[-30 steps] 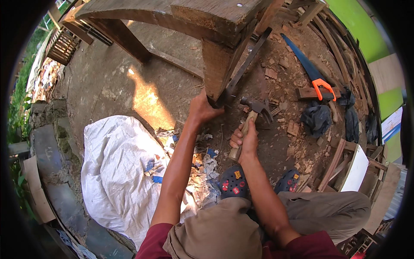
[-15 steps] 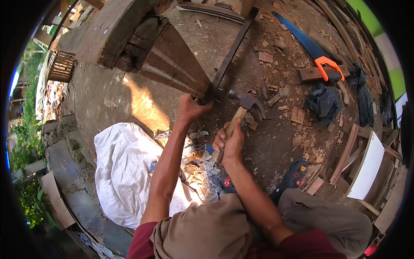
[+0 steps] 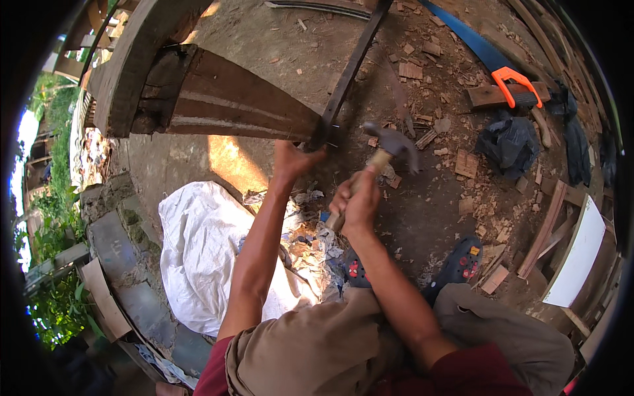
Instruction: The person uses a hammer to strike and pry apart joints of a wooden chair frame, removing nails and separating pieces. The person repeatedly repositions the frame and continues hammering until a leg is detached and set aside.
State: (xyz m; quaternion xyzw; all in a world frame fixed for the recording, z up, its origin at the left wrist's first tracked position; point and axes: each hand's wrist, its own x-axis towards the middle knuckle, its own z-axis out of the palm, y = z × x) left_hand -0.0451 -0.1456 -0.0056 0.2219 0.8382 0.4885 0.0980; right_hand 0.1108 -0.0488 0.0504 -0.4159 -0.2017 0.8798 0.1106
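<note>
Gripping a claw hammer (image 3: 380, 158) by its pale wooden handle, the right hand (image 3: 357, 204) has its fingers wrapped closed around the grip, below the dark metal head. The head is slightly blurred; it tilts up and to the right, with the claw curving down on the right and the striking face toward the left, just beside the end of a narrow dark wooden strip (image 3: 353, 69) but apart from it. Two small nail-like points (image 3: 335, 126) stand out from the strip near that end.

The left hand (image 3: 292, 163) is at the tapered end of a wooden leg (image 3: 244, 102), its thumb stretched toward the strip where the two pieces meet. Its other fingers are hidden behind the wood, so I cannot tell how far they close. The leg carries pale streaks along its face and joins a thick, worn beam (image 3: 135, 66) at its wider end.

Toward the right edge of the ground (image 3: 422, 211), a handsaw (image 3: 515, 82) with a blue blade and orange handle lies across a wood block (image 3: 481, 97), with a crumpled black plastic bag (image 3: 507, 144) just below it. A white sack (image 3: 205, 257) spreads near the ground's left edge, beside a stone kerb (image 3: 125, 244). Wood chips (image 3: 467, 163) litter the right side, and dark clogs (image 3: 456, 269) with colourful charms rest at the near edge.
</note>
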